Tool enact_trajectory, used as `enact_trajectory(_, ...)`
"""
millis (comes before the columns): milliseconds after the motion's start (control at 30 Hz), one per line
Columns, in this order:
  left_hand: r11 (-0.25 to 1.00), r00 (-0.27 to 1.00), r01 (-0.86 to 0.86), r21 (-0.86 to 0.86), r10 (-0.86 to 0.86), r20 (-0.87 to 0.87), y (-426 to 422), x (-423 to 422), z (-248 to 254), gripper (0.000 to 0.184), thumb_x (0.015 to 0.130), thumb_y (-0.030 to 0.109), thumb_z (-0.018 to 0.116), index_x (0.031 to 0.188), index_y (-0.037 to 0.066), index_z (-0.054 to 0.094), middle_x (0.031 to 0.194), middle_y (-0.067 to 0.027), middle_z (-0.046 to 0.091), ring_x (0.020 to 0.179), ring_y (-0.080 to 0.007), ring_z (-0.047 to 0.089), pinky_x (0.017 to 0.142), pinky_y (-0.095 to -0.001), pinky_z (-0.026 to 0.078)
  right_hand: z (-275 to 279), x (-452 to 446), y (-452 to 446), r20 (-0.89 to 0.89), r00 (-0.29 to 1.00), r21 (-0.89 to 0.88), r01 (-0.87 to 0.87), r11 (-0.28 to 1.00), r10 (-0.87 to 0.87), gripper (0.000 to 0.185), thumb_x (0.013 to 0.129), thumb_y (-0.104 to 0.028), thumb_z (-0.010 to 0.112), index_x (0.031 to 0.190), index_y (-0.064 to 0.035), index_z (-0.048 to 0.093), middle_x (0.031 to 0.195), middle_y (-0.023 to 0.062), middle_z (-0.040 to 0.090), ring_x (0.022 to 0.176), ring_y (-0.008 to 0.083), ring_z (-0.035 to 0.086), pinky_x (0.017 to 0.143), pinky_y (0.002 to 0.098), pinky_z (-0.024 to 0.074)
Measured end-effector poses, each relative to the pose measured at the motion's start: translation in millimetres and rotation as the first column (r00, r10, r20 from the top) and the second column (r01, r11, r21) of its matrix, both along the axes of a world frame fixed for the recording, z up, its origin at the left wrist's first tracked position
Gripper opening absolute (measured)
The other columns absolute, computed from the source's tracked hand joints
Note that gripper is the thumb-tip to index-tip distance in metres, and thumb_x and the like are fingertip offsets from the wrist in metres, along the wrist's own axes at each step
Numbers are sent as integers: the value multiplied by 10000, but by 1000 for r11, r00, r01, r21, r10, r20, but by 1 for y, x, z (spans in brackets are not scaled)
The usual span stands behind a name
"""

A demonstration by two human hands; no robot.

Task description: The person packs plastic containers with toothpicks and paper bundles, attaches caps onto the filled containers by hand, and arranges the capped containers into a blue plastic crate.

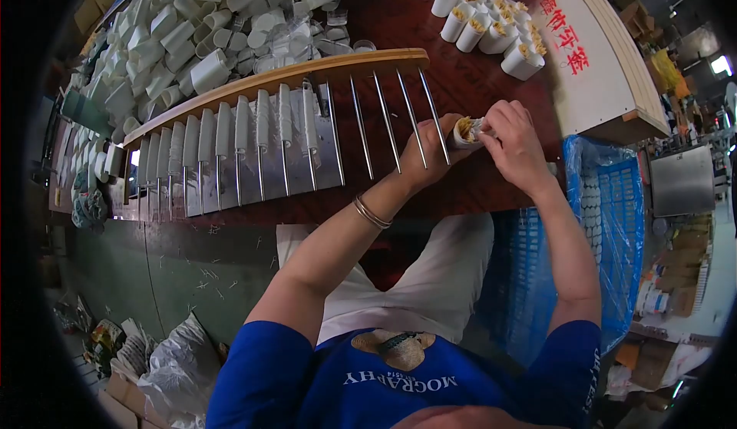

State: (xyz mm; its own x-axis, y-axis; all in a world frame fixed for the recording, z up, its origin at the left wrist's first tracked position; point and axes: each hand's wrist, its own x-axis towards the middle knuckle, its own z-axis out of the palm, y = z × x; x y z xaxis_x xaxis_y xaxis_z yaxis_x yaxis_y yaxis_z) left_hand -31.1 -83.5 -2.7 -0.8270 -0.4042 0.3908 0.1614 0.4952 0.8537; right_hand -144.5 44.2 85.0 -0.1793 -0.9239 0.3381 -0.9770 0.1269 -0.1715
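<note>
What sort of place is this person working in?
Probably a factory or packing workshop: a heap of loose white containers, a wooden bar with a row of metal rods, and filled white cups grouped together suggest batch work.

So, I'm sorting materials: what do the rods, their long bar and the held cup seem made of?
Rods: likely polished metal, given bright silvery glints.
Long bar: probably smooth wood, from its warm brown colour.
Held cup: perhaps smooth plastic, its wall white and thin.
</note>
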Motion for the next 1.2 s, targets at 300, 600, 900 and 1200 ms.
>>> enact_trajectory(300,999,1000,18,34,-18,-11,-1,1,-1,475,739,122,793,1150,18,579,1005,-178,675,929,-328,672,795,-375,536,-25,-8,-2,358,913,-67,234,970,-196,280,795,-165,758,924,-31,549,931,78,510,886,237,510,805,349,436)
enact_trajectory(600,1000,1000,17,1,-17,11,0,2,2,456,772,114,778,1165,17,569,1028,-179,672,933,-310,678,791,-370,537,-27,-23,13,919,389,-47,282,958,-70,341,942,-304,644,1127,-33,552,1095,61,537,1049,156,508,926,300,418)
enact_trajectory(900,998,994,36,44,-31,-101,0,-1,-3,388,751,88,779,1074,-1,583,929,-178,676,855,-340,680,736,-388,537,-68,-8,-16,492,849,-158,307,938,-195,564,1013,-521,352,1279,-57,530,1236,211,563,1191,392,508,1027,432,383)
enact_trajectory(1200,993,994,105,49,-104,-36,0,1,3,449,781,95,770,1163,9,552,1033,-157,679,968,-295,671,826,-362,520,-65,-11,1,953,-174,-201,251,947,248,661,989,-569,388,1256,17,536,1183,106,622,1132,174,563,1000,313,413)
